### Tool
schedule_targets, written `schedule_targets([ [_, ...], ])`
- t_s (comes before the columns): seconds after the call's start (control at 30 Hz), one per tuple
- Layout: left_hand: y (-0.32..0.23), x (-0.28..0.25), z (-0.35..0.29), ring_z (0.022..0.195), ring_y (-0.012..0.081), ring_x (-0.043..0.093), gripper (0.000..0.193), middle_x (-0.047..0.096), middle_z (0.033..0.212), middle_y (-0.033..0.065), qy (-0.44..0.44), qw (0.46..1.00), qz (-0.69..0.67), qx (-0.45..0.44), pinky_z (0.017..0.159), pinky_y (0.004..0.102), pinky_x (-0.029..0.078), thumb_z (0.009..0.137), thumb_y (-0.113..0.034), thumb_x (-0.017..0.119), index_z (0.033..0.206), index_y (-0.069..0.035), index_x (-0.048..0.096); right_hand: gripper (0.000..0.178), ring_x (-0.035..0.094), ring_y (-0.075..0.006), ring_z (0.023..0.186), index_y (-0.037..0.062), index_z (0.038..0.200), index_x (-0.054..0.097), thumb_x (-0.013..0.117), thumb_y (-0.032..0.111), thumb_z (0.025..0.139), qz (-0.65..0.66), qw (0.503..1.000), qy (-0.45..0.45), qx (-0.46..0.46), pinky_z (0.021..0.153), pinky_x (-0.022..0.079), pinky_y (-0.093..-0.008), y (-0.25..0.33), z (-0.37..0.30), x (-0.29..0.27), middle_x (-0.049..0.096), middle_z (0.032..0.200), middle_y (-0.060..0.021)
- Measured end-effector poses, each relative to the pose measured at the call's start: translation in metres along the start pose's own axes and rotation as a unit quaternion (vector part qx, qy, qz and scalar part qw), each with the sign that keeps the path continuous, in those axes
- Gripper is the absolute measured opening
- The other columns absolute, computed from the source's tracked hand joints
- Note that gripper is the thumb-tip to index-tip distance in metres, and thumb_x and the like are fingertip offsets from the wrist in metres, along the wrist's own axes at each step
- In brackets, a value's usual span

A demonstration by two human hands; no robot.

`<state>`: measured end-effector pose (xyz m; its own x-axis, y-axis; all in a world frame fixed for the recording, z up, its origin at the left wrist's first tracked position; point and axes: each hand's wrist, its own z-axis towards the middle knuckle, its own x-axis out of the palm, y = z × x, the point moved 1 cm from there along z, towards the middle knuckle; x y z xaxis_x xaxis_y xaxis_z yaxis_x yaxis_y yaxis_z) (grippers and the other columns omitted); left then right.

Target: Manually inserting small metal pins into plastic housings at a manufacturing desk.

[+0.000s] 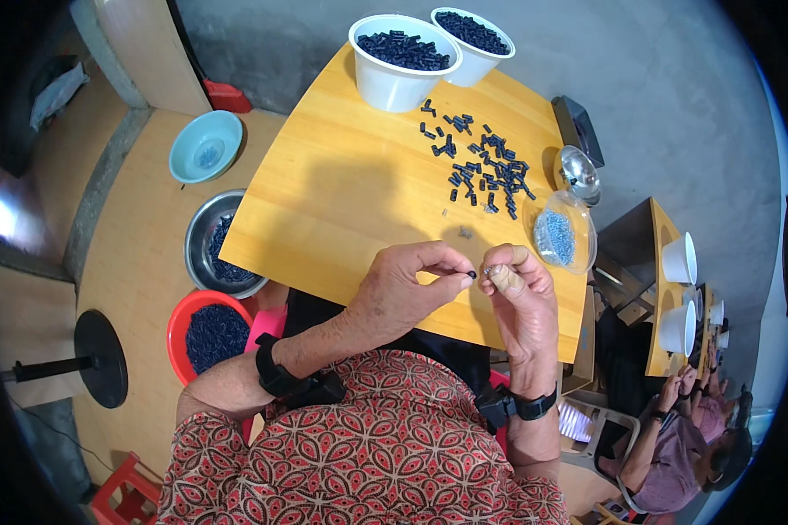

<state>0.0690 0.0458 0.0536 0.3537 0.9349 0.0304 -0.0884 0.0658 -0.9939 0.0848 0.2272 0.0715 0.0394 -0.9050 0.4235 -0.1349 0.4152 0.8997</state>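
Because the left fingers (451, 284) pinch a black piece (472, 274) and the right fingers (507, 281) a tiny pale bit (488, 270) above the worktop (276, 210), a slackened pinch could drop either.

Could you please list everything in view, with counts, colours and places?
Table: one, yellow wood, centre
Large tubs: two, white, table's far end
Loose pieces: many, black, on table
Plastic container: one, clear, table's right edge
Round object: one, silver, beyond that container
Box: one, black, table's far right
Blue basin: one, pale blue, floor, left
Bowl: one, silver, floor, nearer
Red basin: one, red, nearer still
Stool: one, red, lower left
Stand: one, black, far left
Distant tubs: at least two, white, right
Co-workers: at least two, purplish clothing, lower right
Left hand: one, bare, over table, pinching a small black piece
Right hand: one, bare, beside it, pinching a tiny item, unclear
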Motion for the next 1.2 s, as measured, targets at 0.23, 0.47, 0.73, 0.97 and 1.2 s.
schedule_targets([
  [0.23,-0.004,0.0,-0.001,0.085,0.0094,0.064,0.013,0.07,0.087,0.0045,-0.005,1.0,-0.001,0.014,0.079,0.0254,0.05,0.085,-0.006,0.067,0.096,0.0,0.069,0.012,0.053,-0.0075,0.083,0.0035,0.095,0.066,0.071,0.009,0.085,-0.094,0.995,0.01,-0.031,0.078,0.041,-0.0222,-0.002,-0.004,0.005,0.061,0.09,0.0009],
  [0.47,-0.005,-0.002,-0.002,0.083,0.0096,0.064,0.013,0.07,0.087,0.0048,-0.006,1.0,0.001,0.004,0.077,0.0254,0.05,0.085,-0.006,0.067,0.096,0.001,0.069,0.013,0.052,-0.0088,0.084,0.0004,0.095,0.066,0.071,0.002,0.084,-0.238,0.964,-0.005,-0.116,0.079,0.041,-0.0232,-0.002,-0.007,0.009,0.059,0.095,-0.0006],
  [0.73,-0.001,-0.002,-0.001,0.086,0.0102,0.064,0.012,0.07,0.089,0.0049,-0.01,0.999,-0.012,0.033,0.079,0.026,0.05,0.085,-0.005,0.066,0.096,0.001,0.068,0.022,0.054,-0.0115,0.09,-0.0012,0.1,0.065,0.072,-0.005,0.079,-0.273,0.951,-0.022,-0.146,0.083,0.043,-0.0256,-0.001,-0.014,0.017,0.059,0.097,-0.0038],
  [0.97,-0.003,-0.002,-0.002,0.088,0.0105,0.064,0.012,0.07,0.09,0.0053,0.001,0.999,-0.023,0.027,0.08,0.0266,0.05,0.085,-0.005,0.066,0.097,0.0,0.068,0.022,0.059,-0.0185,0.09,0.001,0.096,0.066,0.076,0.0,0.076,-0.439,0.856,-0.026,-0.273,0.082,0.046,-0.03,0.003,-0.019,0.018,0.062,0.096,-0.0091],
  [1.2,-0.01,-0.001,-0.004,0.087,0.0143,0.065,0.013,0.069,0.09,0.0076,-0.012,0.996,0.015,0.082,0.078,0.0275,0.05,0.085,-0.004,0.066,0.097,0.0,0.066,0.022,0.06,-0.0218,0.088,0.0011,0.094,0.067,0.076,-0.001,0.074,-0.419,0.862,-0.049,-0.28,0.079,0.047,-0.0308,0.004,-0.022,0.021,0.063,0.094,-0.0115],
])
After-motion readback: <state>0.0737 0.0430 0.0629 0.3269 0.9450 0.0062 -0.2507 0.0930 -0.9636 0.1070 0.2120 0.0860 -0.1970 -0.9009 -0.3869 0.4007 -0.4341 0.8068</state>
